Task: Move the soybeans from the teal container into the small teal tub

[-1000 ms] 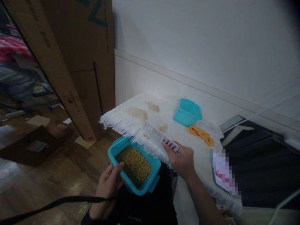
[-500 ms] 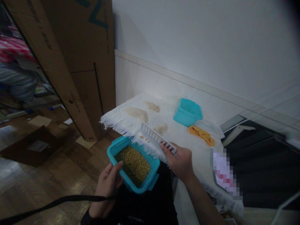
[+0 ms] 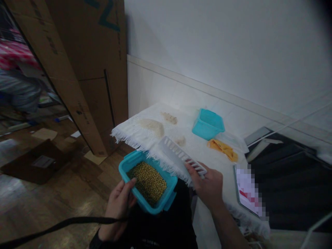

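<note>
My left hand (image 3: 119, 202) is closed on the near left rim of a turquoise plastic container (image 3: 169, 193), thumb over the edge. Yellowish soybeans (image 3: 151, 178) fill part of it, with smaller dark green grains along the near left side. The container is held at the table's front edge, above my lap. My right hand (image 3: 209, 186) grips one end of a white slotted plastic tray (image 3: 175, 150), tilted over the fringed edge of a white cloth (image 3: 189, 121). My right fingers are partly hidden behind the tray.
On the cloth lie a pale heap of grain (image 3: 153, 127) and two smaller patches of grain. Farther back stand a second turquoise container (image 3: 204, 128) and an orange cloth (image 3: 224, 150). A phone (image 3: 247, 188) lies at right. A tall cardboard box (image 3: 103, 86) stands left.
My right hand has moved the white tray right and slightly nearer me. Several loose soybeans visible by the tray's edge before no longer show. My left hand and its container have hardly moved.
</note>
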### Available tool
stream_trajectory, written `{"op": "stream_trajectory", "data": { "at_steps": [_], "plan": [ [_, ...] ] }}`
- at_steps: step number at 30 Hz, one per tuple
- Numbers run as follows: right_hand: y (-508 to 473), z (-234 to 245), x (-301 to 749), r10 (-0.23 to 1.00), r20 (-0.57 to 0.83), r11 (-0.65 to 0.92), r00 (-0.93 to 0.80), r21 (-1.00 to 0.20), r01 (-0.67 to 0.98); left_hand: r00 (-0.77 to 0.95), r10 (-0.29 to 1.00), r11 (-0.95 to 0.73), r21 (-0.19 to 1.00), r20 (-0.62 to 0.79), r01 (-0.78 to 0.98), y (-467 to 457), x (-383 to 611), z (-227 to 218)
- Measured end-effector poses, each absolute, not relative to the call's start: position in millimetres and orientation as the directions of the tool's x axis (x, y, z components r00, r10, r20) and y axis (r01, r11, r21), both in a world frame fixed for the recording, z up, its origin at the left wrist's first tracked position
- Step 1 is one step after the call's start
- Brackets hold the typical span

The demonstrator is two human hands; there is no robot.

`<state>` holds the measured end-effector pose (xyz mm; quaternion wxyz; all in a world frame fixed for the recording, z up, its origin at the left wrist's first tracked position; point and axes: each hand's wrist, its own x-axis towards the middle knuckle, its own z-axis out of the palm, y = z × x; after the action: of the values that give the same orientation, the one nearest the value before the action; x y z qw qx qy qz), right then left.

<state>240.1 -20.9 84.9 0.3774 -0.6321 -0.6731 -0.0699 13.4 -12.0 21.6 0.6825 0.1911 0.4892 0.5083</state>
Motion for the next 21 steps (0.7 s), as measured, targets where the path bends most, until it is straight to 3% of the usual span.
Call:
{"op": "stream_trajectory", "data": {
  "at_steps": [5,14,21],
  "plan": [
    [-5.9,76.5,290.2,0.668,0.661,-0.027,0.34,-0.436,0.9,-0.012,0.899,0.373,0.783,-0.437,-0.498,-12.7,13.3,15.4],
    [-5.2,69.8,285.7,0.779,0.553,0.016,0.296,-0.489,0.872,-0.007,0.87,0.431,0.767,-0.493,-0.476,-16.1,19.9,29.0],
    [-4.2,73.8,287.5,0.753,0.582,-0.003,0.308,-0.464,0.886,0.03,0.868,0.446,0.753,-0.495,-0.484,-17.6,21.2,21.7]
  ]
}}
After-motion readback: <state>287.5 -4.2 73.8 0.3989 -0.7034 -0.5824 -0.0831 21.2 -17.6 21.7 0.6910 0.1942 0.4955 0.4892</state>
